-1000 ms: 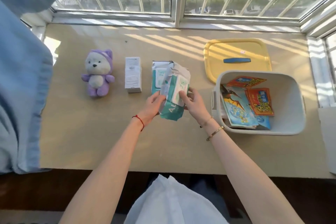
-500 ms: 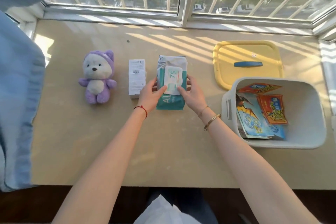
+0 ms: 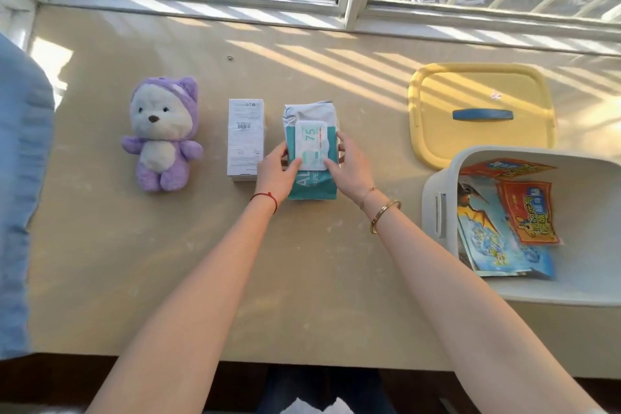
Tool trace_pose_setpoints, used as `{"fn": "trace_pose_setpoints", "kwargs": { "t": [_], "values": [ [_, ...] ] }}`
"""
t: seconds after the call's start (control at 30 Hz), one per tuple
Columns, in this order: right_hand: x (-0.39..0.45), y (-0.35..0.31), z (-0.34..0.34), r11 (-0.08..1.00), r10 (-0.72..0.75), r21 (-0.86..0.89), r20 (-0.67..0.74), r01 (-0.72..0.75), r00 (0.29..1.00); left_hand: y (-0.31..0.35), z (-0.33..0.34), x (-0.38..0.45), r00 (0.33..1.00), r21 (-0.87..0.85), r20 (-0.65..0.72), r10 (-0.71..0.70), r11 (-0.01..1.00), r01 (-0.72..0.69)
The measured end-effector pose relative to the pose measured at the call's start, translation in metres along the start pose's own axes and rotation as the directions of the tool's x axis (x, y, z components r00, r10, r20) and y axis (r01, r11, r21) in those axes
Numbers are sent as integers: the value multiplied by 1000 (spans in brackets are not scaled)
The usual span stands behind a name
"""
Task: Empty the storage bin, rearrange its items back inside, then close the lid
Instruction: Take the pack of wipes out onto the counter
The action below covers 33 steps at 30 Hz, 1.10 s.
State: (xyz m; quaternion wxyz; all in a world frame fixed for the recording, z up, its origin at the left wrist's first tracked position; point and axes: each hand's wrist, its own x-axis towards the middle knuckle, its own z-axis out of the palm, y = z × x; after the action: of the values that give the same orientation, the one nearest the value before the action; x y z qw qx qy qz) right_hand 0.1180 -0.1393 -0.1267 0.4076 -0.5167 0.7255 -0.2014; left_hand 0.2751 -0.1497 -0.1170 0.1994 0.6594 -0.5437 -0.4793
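Our left hand and right hand grip the wipes pack, now laid flat on the counter. Emptying continues: leaflets remain in the bin at three o'clock.

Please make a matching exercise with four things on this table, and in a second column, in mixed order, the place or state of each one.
Things:
1. plush bear
2. wipes pack
3. lid
4. booklets

Places or states:
A. inside the bin
B. held between both hands
C. flat on the table, behind the bin
D. leftmost in the row on the table

Pairs: 1-D, 2-B, 3-C, 4-A
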Motion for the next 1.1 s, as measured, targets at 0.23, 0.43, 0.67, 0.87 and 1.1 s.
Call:
{"fn": "trace_pose_setpoints", "kwargs": {
  "t": [0.23, 0.43, 0.67, 0.87, 1.1],
  "values": [
    [0, 7, 0, 1000, 16, 21, 18, -16, 1000, -4, 3, 3, 999, -4, 51, -16, 1000, 16],
    [-14, 4, -15, 994, -54, -97, -52, 49, 997, 1, -5, -7, 993, 162, -31, 113, 981, -107],
    [-80, 6, -59, 929, -271, -308, -192, 204, 943, 20, -26, -45, 927, 391, -45, 371, 861, -326],
    [-150, 31, -99, 897, -311, -398, -254, 193, 916, 48, -28, -102, 859, 488, -2, 511, 751, -446],
    [-205, 87, -160, 934, -206, -346, -325, 87, 923, 82, 9, -158, 824, 531, 29, 566, 689, -492]
  ]
}}
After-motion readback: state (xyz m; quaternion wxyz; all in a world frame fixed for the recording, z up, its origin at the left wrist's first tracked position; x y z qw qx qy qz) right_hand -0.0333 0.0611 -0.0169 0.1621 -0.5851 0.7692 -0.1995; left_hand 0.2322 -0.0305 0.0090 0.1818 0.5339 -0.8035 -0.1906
